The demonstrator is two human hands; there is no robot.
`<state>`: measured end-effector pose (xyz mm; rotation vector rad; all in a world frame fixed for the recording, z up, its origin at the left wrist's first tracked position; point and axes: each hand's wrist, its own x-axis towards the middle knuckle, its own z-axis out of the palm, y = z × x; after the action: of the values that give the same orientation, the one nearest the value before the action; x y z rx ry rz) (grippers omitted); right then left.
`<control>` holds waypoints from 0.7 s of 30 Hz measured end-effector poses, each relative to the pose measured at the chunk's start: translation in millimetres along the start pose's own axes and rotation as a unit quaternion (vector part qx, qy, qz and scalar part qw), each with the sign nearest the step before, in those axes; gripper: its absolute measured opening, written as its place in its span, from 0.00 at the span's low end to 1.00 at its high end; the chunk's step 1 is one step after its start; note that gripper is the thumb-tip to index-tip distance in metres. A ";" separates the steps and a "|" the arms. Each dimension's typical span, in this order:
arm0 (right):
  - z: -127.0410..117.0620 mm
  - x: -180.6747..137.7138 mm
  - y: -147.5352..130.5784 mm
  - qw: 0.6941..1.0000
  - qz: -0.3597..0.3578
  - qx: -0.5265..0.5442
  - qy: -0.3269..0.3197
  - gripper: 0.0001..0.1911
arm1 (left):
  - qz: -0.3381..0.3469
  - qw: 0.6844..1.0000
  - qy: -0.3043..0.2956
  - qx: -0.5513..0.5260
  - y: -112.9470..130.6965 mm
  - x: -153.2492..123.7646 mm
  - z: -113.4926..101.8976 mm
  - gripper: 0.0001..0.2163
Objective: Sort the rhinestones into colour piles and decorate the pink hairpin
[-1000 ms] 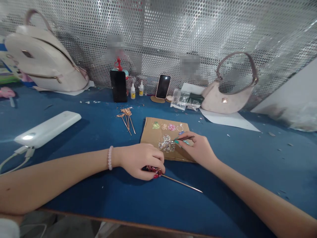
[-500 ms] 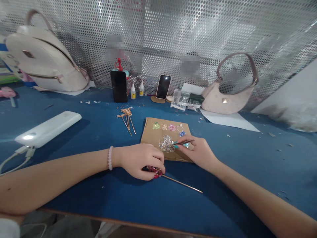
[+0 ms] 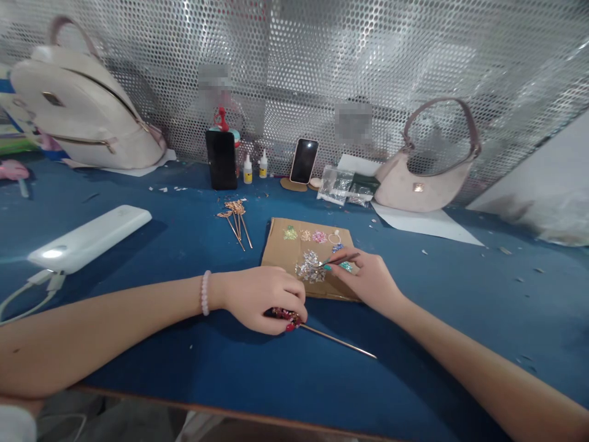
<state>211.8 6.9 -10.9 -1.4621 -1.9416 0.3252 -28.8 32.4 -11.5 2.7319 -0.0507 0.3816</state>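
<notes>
Tweezers [image 3: 346,258] in tight pinch of right fingers [image 3: 345,275]

Facing a silver perforated sheet [image 3: 304,37], stretching across the back and glinting around rows of small round holes. Showing two pixelated patches [image 3: 353,121] there, blurring whatever lies beneath. Meeting a broad blue tabletop [image 3: 460,276] along the foot of that sheet. Ending near the bottom in a brownish front edge [image 3: 184,410], dropping to a dim grey area [image 3: 133,420], too murky to make out. Bordering a slanting whitish surface [image 3: 547,159] at right. Catching cool, pale light overall, casting soft shadows across the blue.
</notes>
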 end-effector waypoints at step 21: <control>-1.7 1.0 2.0 1.000 -0.007 -0.022 0.013 0.06 | -0.005 1.000 -0.002 -0.002 -0.5 0.2 -1.1 0.09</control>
<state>214.3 8.1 -10.4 -1.4732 -1.9475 0.2577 -28.9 33.3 -10.7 2.7274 -0.0378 0.3720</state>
